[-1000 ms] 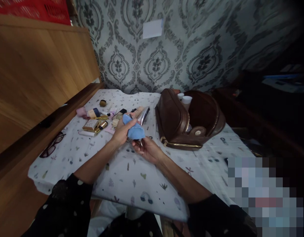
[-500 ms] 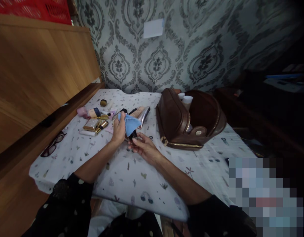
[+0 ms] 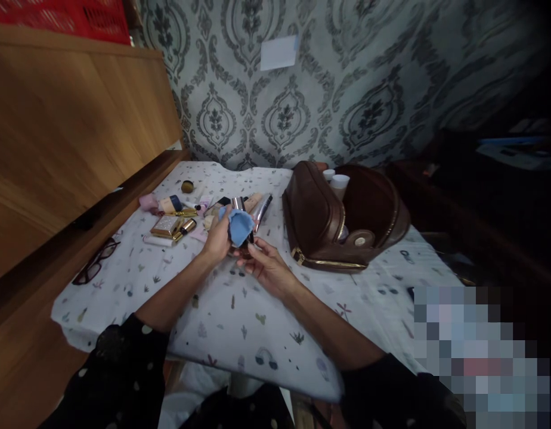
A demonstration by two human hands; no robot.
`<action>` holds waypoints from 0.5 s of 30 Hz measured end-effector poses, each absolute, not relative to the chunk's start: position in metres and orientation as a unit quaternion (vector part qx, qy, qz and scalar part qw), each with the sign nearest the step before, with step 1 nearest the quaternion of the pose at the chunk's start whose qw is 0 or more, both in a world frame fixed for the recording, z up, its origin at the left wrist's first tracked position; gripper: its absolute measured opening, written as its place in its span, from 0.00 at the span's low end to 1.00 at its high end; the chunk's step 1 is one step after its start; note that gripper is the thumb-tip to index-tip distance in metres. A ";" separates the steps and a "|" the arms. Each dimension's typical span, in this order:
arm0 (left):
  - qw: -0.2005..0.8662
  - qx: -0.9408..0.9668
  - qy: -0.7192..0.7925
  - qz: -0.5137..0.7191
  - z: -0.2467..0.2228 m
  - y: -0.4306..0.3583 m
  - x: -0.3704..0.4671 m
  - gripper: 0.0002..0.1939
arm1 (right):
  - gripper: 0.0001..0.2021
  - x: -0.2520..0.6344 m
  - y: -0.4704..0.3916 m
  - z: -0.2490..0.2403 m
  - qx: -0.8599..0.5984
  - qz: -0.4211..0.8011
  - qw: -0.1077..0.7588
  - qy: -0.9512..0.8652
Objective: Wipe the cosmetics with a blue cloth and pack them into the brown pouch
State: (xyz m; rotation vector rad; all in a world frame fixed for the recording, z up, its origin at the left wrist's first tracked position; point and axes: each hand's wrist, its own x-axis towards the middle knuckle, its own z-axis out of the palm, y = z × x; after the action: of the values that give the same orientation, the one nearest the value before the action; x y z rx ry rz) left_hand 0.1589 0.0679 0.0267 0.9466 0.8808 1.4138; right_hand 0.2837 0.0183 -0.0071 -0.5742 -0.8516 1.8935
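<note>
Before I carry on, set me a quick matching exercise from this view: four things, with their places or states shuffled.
1. Cloth
2. Handbag
3. Eyeglasses
4. Plastic crate

A. Open, with white-capped containers inside
B. Red, above the wooden panel
C. Near the left edge of the patterned cover
D. Blue, in the left hand

Pairs: 1-D, 2-A, 3-C, 4-B

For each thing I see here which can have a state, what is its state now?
Left hand: closed on the blue cloth.
Right hand: closed on the small dark item.
Blue cloth: crumpled.
Small dark item: held, partly hidden.
Brown bag: open.
White-capped containers: upright, capped.
Gold case: shut, flat.
Glasses: lying down.
</note>
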 end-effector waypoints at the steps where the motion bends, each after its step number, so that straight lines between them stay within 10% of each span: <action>1: 0.588 0.412 0.369 0.590 0.028 0.066 0.159 0.24 | 0.21 0.284 0.019 -0.007 -0.236 0.772 0.480 -0.343; 15: 0.505 0.548 0.391 0.540 0.017 0.065 0.153 0.19 | 0.21 0.289 0.029 -0.014 -0.353 0.672 0.495 -0.424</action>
State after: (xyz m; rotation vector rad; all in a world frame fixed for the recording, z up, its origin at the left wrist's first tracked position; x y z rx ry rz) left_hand 0.1532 0.0650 0.0172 1.3224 0.9427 1.3034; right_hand 0.2887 0.0286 -0.0139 -0.8546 -1.0268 1.6289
